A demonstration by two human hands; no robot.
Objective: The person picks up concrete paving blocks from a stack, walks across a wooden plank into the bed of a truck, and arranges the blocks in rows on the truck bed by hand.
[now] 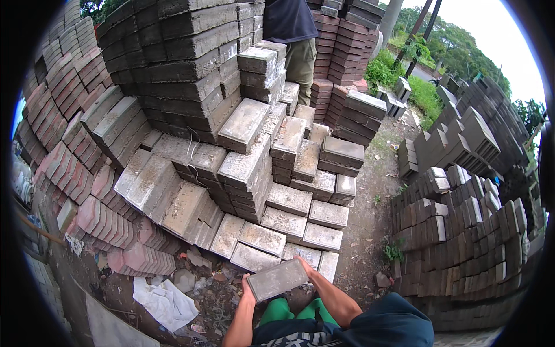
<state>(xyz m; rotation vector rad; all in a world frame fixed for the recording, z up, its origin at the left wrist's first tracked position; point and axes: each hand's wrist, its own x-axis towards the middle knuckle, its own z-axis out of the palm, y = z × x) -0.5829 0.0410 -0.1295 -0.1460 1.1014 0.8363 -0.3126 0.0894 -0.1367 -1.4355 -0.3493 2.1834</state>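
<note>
A grey rectangular paving block (pixel 278 280) is held level in front of me, between my two hands. My left hand (pixel 247 289) grips its left end, and my right hand (pixel 308 269) grips the right end. Just beyond the block lies a low layer of paving blocks (pixel 263 236), set side by side with dusty tops. Behind that layer, stepped stacks of the same grey blocks (pixel 245 168) rise higher. The fingers under the held block are mostly hidden.
Reddish pavers (pixel 139 261) are piled at the left, near a white sack (pixel 165 303) on the littered ground. Rows of grey blocks (pixel 457 243) stand at the right beyond a dirt path (pixel 370 214). Another person (pixel 292 34) stands behind the stacks.
</note>
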